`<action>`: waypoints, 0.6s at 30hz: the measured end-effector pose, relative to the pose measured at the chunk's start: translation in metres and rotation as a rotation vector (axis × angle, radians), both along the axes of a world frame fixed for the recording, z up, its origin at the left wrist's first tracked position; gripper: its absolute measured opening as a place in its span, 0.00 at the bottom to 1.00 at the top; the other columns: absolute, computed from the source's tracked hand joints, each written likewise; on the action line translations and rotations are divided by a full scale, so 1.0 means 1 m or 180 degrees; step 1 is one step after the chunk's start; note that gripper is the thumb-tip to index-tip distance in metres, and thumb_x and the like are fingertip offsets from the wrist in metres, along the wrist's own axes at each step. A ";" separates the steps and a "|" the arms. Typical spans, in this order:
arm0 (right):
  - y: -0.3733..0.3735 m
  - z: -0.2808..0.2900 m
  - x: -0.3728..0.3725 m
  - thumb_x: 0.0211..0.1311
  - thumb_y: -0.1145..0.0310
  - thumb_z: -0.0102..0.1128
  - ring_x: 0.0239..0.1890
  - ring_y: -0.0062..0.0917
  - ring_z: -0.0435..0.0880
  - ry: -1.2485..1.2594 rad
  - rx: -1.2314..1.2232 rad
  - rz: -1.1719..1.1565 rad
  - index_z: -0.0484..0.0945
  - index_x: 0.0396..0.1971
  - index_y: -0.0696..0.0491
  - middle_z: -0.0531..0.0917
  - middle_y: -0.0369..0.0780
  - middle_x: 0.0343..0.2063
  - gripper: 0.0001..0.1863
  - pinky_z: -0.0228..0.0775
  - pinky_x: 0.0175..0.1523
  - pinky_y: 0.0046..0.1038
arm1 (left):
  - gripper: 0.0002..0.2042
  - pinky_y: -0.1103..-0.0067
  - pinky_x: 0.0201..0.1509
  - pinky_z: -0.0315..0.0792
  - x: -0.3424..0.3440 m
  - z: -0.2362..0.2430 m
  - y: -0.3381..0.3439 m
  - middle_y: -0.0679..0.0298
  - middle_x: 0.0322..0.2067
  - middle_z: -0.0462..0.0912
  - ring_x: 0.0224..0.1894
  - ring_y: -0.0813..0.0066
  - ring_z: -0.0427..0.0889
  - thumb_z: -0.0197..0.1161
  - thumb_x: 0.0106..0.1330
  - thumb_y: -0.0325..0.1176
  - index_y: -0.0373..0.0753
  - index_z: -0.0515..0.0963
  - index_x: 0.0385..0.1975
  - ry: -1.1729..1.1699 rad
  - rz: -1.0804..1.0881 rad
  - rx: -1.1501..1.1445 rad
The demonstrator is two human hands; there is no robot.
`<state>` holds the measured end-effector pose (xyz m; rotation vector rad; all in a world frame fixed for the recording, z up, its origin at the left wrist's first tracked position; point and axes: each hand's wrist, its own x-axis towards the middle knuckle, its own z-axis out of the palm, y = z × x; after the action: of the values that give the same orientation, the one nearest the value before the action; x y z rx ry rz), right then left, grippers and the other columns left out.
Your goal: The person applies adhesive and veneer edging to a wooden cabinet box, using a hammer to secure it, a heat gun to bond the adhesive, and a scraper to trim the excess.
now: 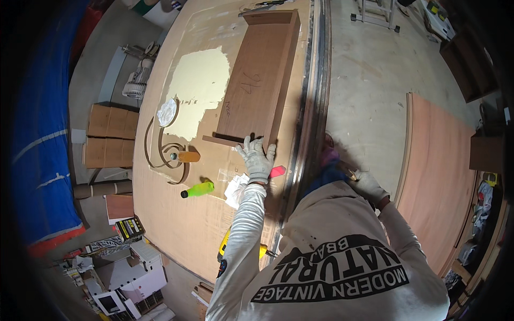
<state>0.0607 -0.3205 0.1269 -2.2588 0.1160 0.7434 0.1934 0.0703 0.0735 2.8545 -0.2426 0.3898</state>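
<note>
A long brown wooden tray-like box [254, 80] with low raised sides lies on the worktable. At its near end, my gloved left hand [257, 161] rests against the end board and corner, fingers spread. Beside that wrist are a crumpled white cloth [235, 191] and a flat red piece [277, 172]. My gloved right hand [368, 184] is by my waist, off the table's right edge, its fingers curled. A small tan tip shows at those fingers; what it belongs to is hidden.
The table [160, 214] carries a green bottle [199, 189], an amber bottle [188, 157], coiled edging strip [155, 158], a white plastic-wrapped roll [167, 112] and a yellow power tool [224, 243] under my left arm. Wooden panels [433, 176] lie at right; a ladder [375, 16] stands beyond.
</note>
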 end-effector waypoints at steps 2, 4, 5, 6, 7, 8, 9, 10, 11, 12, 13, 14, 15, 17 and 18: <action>-0.003 -0.002 -0.008 0.66 0.52 0.60 0.43 0.54 0.84 0.0121 0.0134 -0.0078 0.82 0.42 0.58 0.86 0.55 0.40 0.21 0.75 0.49 0.47 | 0.24 0.37 0.78 0.37 0.003 -0.005 -0.001 0.54 0.55 0.81 0.75 0.49 0.62 0.63 0.69 0.51 0.36 0.82 0.54 0.0146 0.0080 0.0036; -0.003 -0.005 -0.011 0.66 0.53 0.60 0.43 0.54 0.84 0.0057 0.0213 -0.0056 0.82 0.41 0.58 0.86 0.55 0.39 0.21 0.75 0.49 0.47 | 0.24 0.36 0.78 0.36 0.005 -0.007 0.007 0.54 0.56 0.80 0.76 0.49 0.61 0.63 0.69 0.50 0.36 0.81 0.55 0.0273 0.0008 0.0124; -0.003 -0.006 -0.012 0.65 0.53 0.60 0.43 0.54 0.84 0.0035 0.0259 -0.0026 0.82 0.41 0.58 0.86 0.55 0.39 0.21 0.75 0.49 0.46 | 0.26 0.36 0.78 0.33 0.003 -0.010 0.017 0.57 0.60 0.79 0.77 0.51 0.60 0.66 0.66 0.46 0.39 0.79 0.60 0.0405 -0.0117 0.0142; -0.006 -0.010 -0.013 0.65 0.53 0.61 0.44 0.54 0.84 0.0111 0.0189 0.0026 0.83 0.41 0.58 0.86 0.55 0.39 0.21 0.75 0.49 0.46 | 0.27 0.37 0.78 0.34 0.008 -0.002 0.019 0.58 0.62 0.78 0.77 0.52 0.60 0.67 0.65 0.45 0.40 0.77 0.62 0.0603 -0.0366 0.0095; -0.011 -0.016 -0.013 0.65 0.53 0.61 0.44 0.53 0.84 0.0188 0.0118 0.0080 0.83 0.40 0.58 0.86 0.55 0.39 0.21 0.75 0.49 0.46 | 0.28 0.37 0.78 0.34 0.012 0.007 0.021 0.59 0.63 0.77 0.77 0.53 0.60 0.69 0.64 0.43 0.42 0.76 0.64 0.0800 -0.0614 0.0048; -0.012 -0.019 -0.012 0.65 0.53 0.61 0.44 0.53 0.84 0.0249 0.0064 0.0156 0.83 0.40 0.58 0.86 0.55 0.39 0.20 0.75 0.50 0.45 | 0.30 0.38 0.79 0.34 0.016 0.018 0.028 0.60 0.65 0.76 0.77 0.54 0.59 0.70 0.62 0.42 0.43 0.75 0.66 0.0984 -0.0837 0.0019; -0.010 -0.016 -0.011 0.65 0.53 0.61 0.44 0.53 0.84 0.0181 0.0089 0.0163 0.83 0.40 0.57 0.86 0.54 0.39 0.20 0.75 0.50 0.45 | 0.36 0.41 0.80 0.36 0.019 0.023 0.042 0.60 0.68 0.74 0.77 0.58 0.61 0.73 0.59 0.39 0.46 0.71 0.70 0.1077 -0.1042 0.0276; -0.008 -0.013 -0.010 0.64 0.53 0.61 0.44 0.53 0.84 0.0114 0.0113 0.0166 0.83 0.40 0.57 0.86 0.54 0.39 0.20 0.75 0.50 0.45 | 0.35 0.43 0.80 0.38 0.020 0.025 0.050 0.59 0.67 0.75 0.76 0.58 0.63 0.73 0.59 0.40 0.46 0.72 0.69 0.1099 -0.1070 0.0263; -0.006 -0.010 -0.010 0.64 0.53 0.61 0.43 0.53 0.84 0.0047 0.0134 0.0158 0.83 0.40 0.57 0.86 0.54 0.39 0.20 0.75 0.50 0.45 | 0.35 0.44 0.81 0.39 0.021 0.026 0.055 0.59 0.67 0.75 0.75 0.59 0.64 0.73 0.59 0.40 0.45 0.73 0.69 0.1121 -0.1109 0.0250; -0.006 -0.013 -0.011 0.64 0.53 0.61 0.43 0.53 0.84 -0.0031 0.0133 0.0143 0.84 0.39 0.57 0.86 0.54 0.39 0.20 0.75 0.50 0.44 | 0.35 0.46 0.81 0.40 0.023 0.025 0.057 0.58 0.66 0.76 0.75 0.60 0.66 0.74 0.59 0.41 0.45 0.74 0.68 0.1143 -0.1151 0.0236; -0.008 -0.020 -0.013 0.64 0.54 0.61 0.43 0.53 0.84 -0.0109 0.0132 0.0127 0.84 0.39 0.57 0.86 0.54 0.39 0.19 0.75 0.50 0.44 | 0.35 0.48 0.82 0.41 0.025 0.024 0.058 0.58 0.67 0.76 0.74 0.60 0.67 0.74 0.58 0.43 0.45 0.74 0.68 0.1137 -0.1135 0.0262; -0.005 -0.017 -0.012 0.64 0.54 0.62 0.43 0.53 0.84 -0.0174 0.0128 0.0114 0.84 0.39 0.57 0.86 0.54 0.39 0.19 0.75 0.50 0.44 | 0.36 0.50 0.82 0.42 0.026 0.022 0.058 0.57 0.67 0.76 0.73 0.60 0.68 0.75 0.58 0.45 0.45 0.74 0.69 0.1142 -0.1117 0.0282; -0.004 -0.014 -0.012 0.64 0.54 0.61 0.43 0.53 0.84 -0.0101 0.0110 0.0115 0.84 0.39 0.57 0.86 0.54 0.39 0.19 0.75 0.50 0.45 | 0.36 0.52 0.82 0.43 0.026 0.020 0.058 0.56 0.67 0.76 0.73 0.60 0.69 0.76 0.58 0.46 0.45 0.75 0.69 0.1148 -0.1097 0.0302; -0.003 -0.005 -0.010 0.65 0.54 0.61 0.43 0.53 0.84 0.0038 0.0062 0.0108 0.83 0.39 0.58 0.86 0.55 0.39 0.19 0.74 0.50 0.45 | 0.34 0.52 0.81 0.47 0.026 0.021 0.058 0.56 0.63 0.80 0.70 0.59 0.73 0.75 0.58 0.49 0.44 0.78 0.65 0.1071 -0.1078 0.0271; -0.005 -0.010 -0.013 0.65 0.54 0.61 0.43 0.53 0.84 -0.0025 0.0176 0.0050 0.83 0.39 0.57 0.86 0.55 0.39 0.20 0.75 0.50 0.46 | 0.33 0.53 0.81 0.48 0.028 0.023 0.056 0.56 0.61 0.82 0.69 0.59 0.74 0.75 0.58 0.50 0.43 0.80 0.63 0.1028 -0.1075 0.0252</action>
<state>0.0480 -0.3253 0.1166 -2.2123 0.0732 0.7371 0.2210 0.1265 0.0962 2.8209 -0.6726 -0.1488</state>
